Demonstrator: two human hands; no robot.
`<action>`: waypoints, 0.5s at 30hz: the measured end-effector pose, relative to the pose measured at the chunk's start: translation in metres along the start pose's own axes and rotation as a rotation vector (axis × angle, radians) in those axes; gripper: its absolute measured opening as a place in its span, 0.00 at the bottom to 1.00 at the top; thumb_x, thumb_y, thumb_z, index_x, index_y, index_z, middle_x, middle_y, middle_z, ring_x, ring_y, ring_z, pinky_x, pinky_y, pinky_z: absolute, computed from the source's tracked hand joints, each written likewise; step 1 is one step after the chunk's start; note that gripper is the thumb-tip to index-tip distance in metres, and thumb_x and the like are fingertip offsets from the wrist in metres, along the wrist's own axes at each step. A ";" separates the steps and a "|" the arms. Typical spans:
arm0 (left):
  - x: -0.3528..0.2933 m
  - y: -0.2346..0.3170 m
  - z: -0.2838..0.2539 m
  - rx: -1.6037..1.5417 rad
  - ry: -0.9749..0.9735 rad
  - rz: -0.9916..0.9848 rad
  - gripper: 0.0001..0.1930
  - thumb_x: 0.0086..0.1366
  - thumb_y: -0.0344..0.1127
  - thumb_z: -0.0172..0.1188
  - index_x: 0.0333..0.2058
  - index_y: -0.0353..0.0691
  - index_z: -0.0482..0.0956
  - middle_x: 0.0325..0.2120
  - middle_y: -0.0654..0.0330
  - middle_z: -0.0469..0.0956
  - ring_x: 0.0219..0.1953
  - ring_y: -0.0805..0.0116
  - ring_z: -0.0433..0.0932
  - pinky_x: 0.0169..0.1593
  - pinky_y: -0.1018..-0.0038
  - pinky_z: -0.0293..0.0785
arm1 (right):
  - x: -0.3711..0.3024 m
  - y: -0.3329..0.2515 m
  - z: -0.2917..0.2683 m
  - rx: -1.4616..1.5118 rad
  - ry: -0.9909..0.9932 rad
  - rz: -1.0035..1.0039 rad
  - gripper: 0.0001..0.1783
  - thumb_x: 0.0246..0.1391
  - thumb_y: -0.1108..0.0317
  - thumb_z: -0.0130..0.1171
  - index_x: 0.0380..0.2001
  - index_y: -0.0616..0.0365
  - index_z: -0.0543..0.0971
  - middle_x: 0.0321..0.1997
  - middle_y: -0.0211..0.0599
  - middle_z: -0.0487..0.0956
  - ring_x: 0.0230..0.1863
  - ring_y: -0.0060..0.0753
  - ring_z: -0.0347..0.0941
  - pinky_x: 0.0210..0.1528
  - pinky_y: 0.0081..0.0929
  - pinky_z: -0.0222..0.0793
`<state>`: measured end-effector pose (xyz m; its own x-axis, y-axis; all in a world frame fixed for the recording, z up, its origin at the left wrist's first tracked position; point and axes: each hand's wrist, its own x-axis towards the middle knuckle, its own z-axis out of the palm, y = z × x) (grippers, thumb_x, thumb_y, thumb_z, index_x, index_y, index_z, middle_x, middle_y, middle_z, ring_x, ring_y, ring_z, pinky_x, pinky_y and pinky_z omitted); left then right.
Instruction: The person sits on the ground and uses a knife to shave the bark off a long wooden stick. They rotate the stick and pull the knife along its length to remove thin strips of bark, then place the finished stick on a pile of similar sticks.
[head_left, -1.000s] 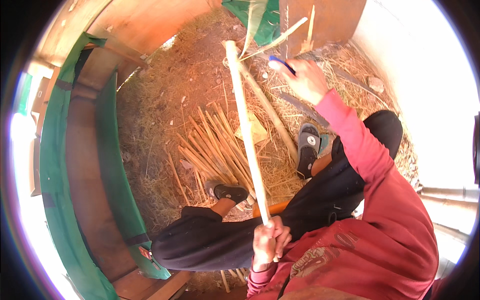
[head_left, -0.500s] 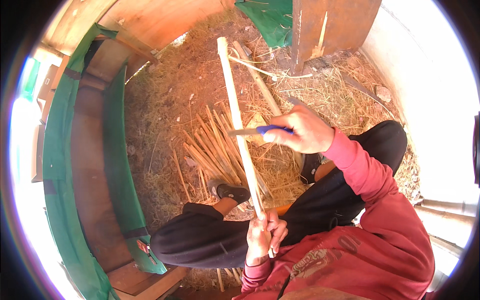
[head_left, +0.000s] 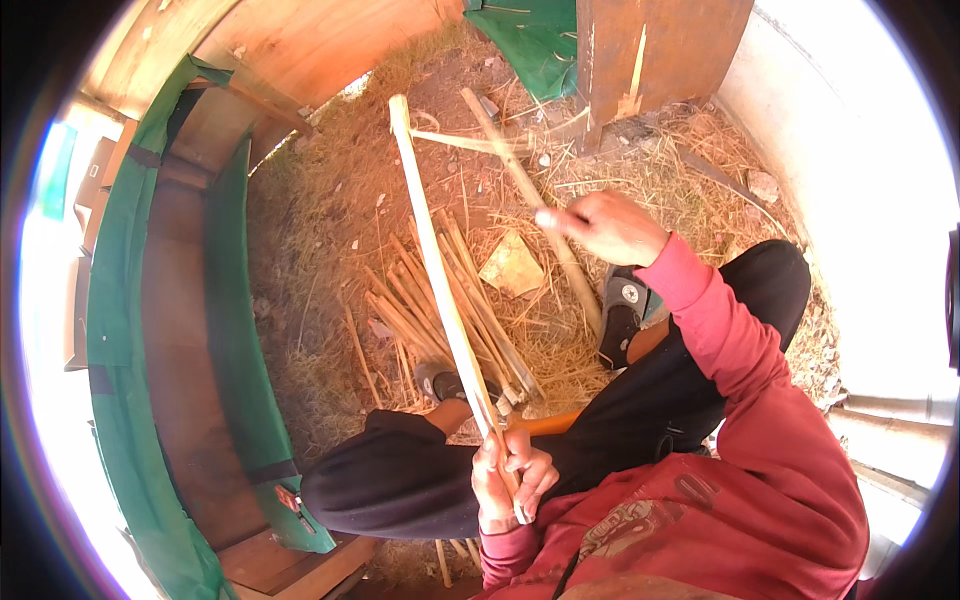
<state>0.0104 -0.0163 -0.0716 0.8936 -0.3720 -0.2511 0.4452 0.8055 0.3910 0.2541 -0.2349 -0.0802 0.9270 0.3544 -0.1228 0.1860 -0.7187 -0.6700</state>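
Note:
A long, pale peeled stick (head_left: 430, 245) slants across the middle, a thin strip of shaving (head_left: 455, 142) hanging off its far end. My left hand (head_left: 512, 475) is closed around the near end, close to my lap. To the right of the stick and apart from it, my right hand (head_left: 605, 232) is raised with fingers curled, slightly blurred. The blue-handled knife seen in it half a second ago is hidden now. Beneath the stick, a bundle of split sticks (head_left: 405, 305) lies on the ground by my left shoe (head_left: 440, 381).
A longer pole (head_left: 570, 265) lies on the straw-strewn ground beside a flat yellowish piece (head_left: 512, 265). My right shoe (head_left: 622, 298) is near its lower end. Green-draped wooden boards (head_left: 235, 300) run along the left; a brown wooden panel (head_left: 665, 60) stands at the back right, next to a white wall (head_left: 850, 150).
The stick's far end has swung left, and my left hand has shifted slightly left. My right hand has lifted off the stick, turned, and the knife's blade and handle have gone out of sight.

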 end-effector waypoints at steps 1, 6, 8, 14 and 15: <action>-0.001 -0.001 -0.001 -0.023 -0.018 -0.005 0.24 0.70 0.56 0.42 0.20 0.46 0.60 0.05 0.63 0.58 0.03 0.72 0.55 0.10 0.79 0.51 | -0.002 0.002 0.006 -0.004 -0.091 -0.066 0.35 0.60 0.37 0.46 0.18 0.58 0.79 0.12 0.40 0.70 0.16 0.41 0.69 0.24 0.38 0.64; 0.005 -0.004 -0.003 -0.182 -0.159 -0.064 0.25 0.70 0.59 0.38 0.23 0.45 0.62 0.05 0.59 0.61 0.03 0.71 0.56 0.10 0.79 0.51 | -0.023 -0.039 0.004 0.403 -0.069 -0.427 0.30 0.60 0.41 0.50 0.22 0.58 0.80 0.12 0.41 0.68 0.17 0.37 0.68 0.26 0.36 0.63; 0.006 -0.006 0.003 -0.212 -0.206 -0.103 0.25 0.71 0.59 0.35 0.25 0.45 0.64 0.05 0.62 0.61 0.03 0.73 0.58 0.10 0.78 0.51 | -0.027 -0.045 0.010 0.274 0.000 -0.546 0.27 0.59 0.42 0.52 0.24 0.56 0.81 0.12 0.42 0.70 0.17 0.43 0.69 0.24 0.38 0.63; 0.006 -0.013 0.003 -0.299 -0.267 -0.124 0.26 0.71 0.60 0.35 0.25 0.44 0.65 0.04 0.66 0.59 0.03 0.77 0.57 0.11 0.82 0.51 | -0.032 -0.045 0.024 0.006 0.284 -0.601 0.22 0.52 0.44 0.60 0.20 0.53 0.78 0.11 0.39 0.70 0.13 0.45 0.68 0.17 0.39 0.60; 0.008 -0.013 0.004 -0.338 -0.269 -0.128 0.26 0.71 0.59 0.35 0.25 0.43 0.65 0.04 0.66 0.59 0.03 0.77 0.57 0.10 0.82 0.51 | -0.027 -0.041 0.025 -0.053 0.329 -0.582 0.25 0.52 0.41 0.58 0.19 0.52 0.78 0.09 0.38 0.69 0.12 0.45 0.68 0.16 0.38 0.60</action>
<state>0.0119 -0.0317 -0.0751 0.8356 -0.5489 -0.0222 0.5492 0.8342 0.0497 0.2131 -0.2002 -0.0678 0.7200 0.4981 0.4832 0.6937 -0.4970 -0.5214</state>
